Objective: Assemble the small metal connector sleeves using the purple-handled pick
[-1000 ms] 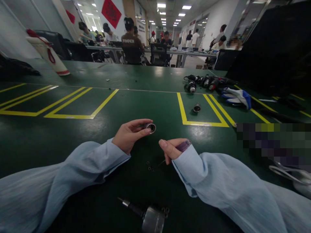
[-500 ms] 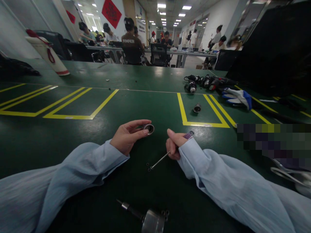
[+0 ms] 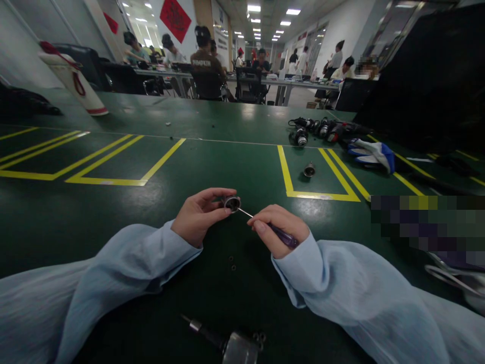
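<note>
Where fingers [image 3: 216,216] hold a cup [image 3: 232,202], a screwdriver [image 3: 284,236] points

I observe lit ceiling panels [image 3: 253,8], a white wall [image 3: 347,25] at right, and dark chairs [image 3: 248,81] along a far desk [image 3: 303,84].

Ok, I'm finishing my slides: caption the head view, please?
Left hand holds a hollow metal part; right hand points a thin, purple-handled tool at its opening.

2 arms [image 3: 121,260] reached forward and inward, left hand [image 3: 199,215] curled in a pinch, right hand [image 3: 280,228] folded in a grip, near the left but apart
</note>
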`<state>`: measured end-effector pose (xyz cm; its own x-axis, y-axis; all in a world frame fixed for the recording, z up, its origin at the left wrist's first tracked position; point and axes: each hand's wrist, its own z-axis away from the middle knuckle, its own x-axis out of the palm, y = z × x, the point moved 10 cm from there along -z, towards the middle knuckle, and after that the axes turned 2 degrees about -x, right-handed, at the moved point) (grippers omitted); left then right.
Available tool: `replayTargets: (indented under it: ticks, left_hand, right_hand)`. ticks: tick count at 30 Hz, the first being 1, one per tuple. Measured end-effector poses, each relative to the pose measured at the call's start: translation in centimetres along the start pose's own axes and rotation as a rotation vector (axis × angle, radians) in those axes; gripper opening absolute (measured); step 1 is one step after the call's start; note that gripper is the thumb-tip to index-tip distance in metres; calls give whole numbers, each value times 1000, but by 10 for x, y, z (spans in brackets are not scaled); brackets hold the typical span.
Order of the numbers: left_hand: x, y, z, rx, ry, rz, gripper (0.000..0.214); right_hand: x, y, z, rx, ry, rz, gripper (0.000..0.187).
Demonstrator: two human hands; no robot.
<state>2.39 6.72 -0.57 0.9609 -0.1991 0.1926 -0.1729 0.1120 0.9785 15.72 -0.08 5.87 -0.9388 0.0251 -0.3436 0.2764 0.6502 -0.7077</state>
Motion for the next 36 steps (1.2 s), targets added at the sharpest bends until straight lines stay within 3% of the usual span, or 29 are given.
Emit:
replayTargets:
  ticks: [23, 31, 36]
  left_hand:
    - [1, 5, 1, 85, -29, -50, 31]
    - [-2, 14, 2, 129, 84, -98, 23]
    - [1, 16, 1, 132, 74, -150, 19]
  right_hand:
    - [5, -8, -1, -95, -45, 116, 15]
    - [9, -15, -1, -157, -69, 145, 15]
    - [15, -23, -1, -205, -109, 194, 16]
